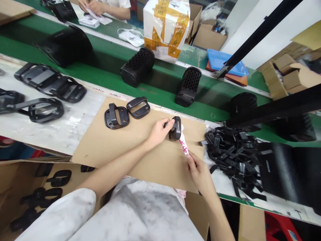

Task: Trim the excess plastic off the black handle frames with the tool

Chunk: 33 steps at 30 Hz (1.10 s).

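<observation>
My left hand is closed on a black plastic handle piece, held on edge just above a cardboard sheet. In my right hand is gripped a white cloth with pink print; its upper end reaches the piece's near side, partly hidden behind it. Two similar pieces, an oval black frame with an upright loop and another black frame, lie on the sheet to the left. A heap of black straps lies to the right of my right hand.
Beyond the worktop runs a green conveyor belt carrying black perforated housings. More black frames lie at left, above an open carton. A dark post slants across the right. A co-worker's hands hold paper opposite, left of a taped box.
</observation>
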Each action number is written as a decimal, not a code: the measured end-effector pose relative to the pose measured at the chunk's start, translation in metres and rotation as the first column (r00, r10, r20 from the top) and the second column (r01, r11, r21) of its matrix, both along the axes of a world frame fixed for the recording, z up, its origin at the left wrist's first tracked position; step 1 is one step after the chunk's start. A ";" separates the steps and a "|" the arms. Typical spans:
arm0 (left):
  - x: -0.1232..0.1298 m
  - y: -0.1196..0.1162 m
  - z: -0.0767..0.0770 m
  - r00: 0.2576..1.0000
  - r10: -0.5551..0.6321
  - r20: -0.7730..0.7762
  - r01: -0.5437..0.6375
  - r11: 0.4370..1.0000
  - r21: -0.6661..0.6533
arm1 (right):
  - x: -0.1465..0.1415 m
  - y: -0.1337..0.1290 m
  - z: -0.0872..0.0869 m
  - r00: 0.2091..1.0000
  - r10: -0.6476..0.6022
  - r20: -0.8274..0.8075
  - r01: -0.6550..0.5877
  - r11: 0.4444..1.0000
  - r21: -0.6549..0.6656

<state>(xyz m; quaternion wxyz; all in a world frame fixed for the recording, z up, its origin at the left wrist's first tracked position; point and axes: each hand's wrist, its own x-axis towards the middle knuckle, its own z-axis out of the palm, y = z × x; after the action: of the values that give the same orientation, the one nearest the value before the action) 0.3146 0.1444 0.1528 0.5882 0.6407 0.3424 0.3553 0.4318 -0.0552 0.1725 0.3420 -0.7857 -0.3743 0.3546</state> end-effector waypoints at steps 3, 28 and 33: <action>0.000 0.000 -0.001 1.000 0.005 -0.002 -0.005 1.000 0.004 | 0.000 -0.001 0.001 0.999 -0.053 -0.015 0.053 0.997 0.047; -0.019 0.022 0.016 0.897 0.058 0.439 0.170 0.870 -0.463 | -0.013 0.015 0.007 0.996 -0.082 0.046 0.065 0.955 0.291; -0.019 0.012 0.009 0.806 -0.030 0.591 0.301 0.881 -0.365 | -0.037 0.048 0.008 0.911 0.111 -0.398 0.059 0.918 0.391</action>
<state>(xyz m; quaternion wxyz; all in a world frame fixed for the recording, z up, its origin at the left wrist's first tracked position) 0.2961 0.1563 0.1621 0.8221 0.3827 0.1636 0.3886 0.3951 -0.0068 0.1805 0.5595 -0.6026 -0.3680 0.4340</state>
